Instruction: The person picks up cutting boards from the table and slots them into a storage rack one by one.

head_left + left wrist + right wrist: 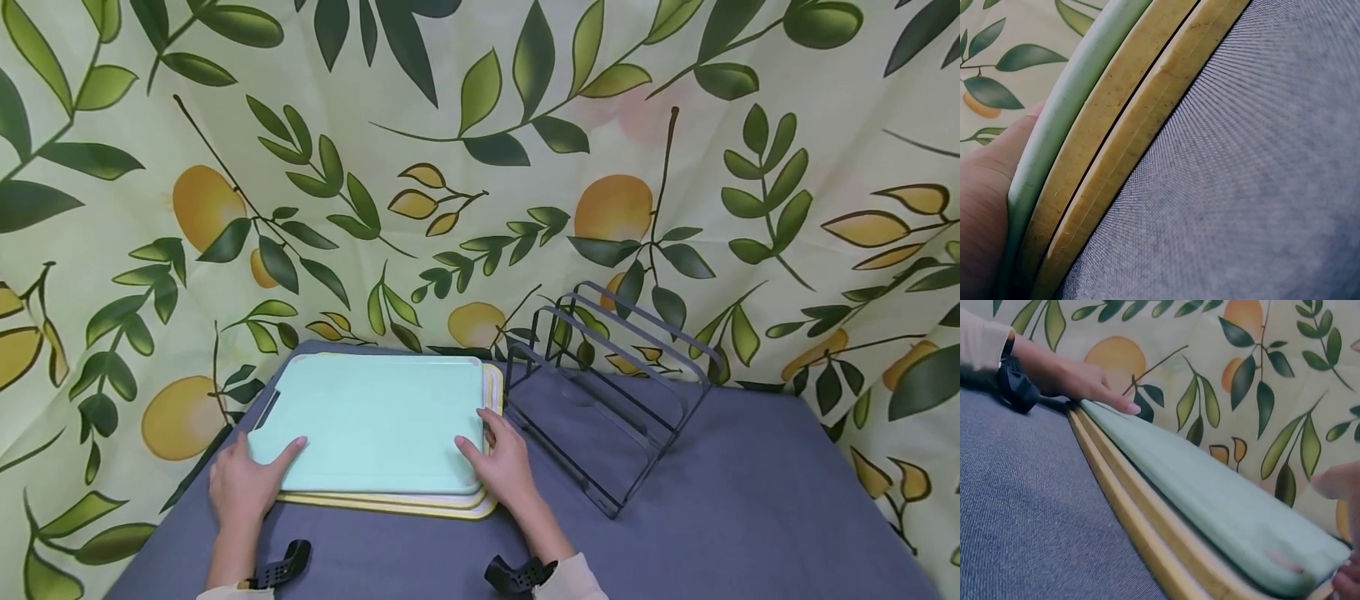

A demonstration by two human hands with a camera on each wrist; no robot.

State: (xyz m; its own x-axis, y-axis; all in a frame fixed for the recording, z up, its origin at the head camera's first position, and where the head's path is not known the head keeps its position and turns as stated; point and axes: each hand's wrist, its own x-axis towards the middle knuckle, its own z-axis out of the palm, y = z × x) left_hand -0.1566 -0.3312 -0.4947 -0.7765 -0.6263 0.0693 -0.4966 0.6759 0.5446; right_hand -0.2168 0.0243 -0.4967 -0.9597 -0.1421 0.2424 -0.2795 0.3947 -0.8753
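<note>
A mint-green cutting board [382,425] lies on top of a stack, with yellow-edged boards [405,504] beneath it. My left hand [246,477] holds the green board's left end, thumb over the top face and the other fingers largely hidden at the edge. At the right end my right hand [508,462] grips the same board, its thumb over the top and fingers curled at the side. The right wrist view shows the green board [1210,494] above two yellow edges [1141,506], and the left hand [1085,381] at its far end.
Right of the stack stands a dark metal wire rack [615,400] with several upright dividers, close to the right hand. A blue-grey cloth [750,500] covers the table. Behind hangs a fabric backdrop [480,192] printed with leaves and fruit.
</note>
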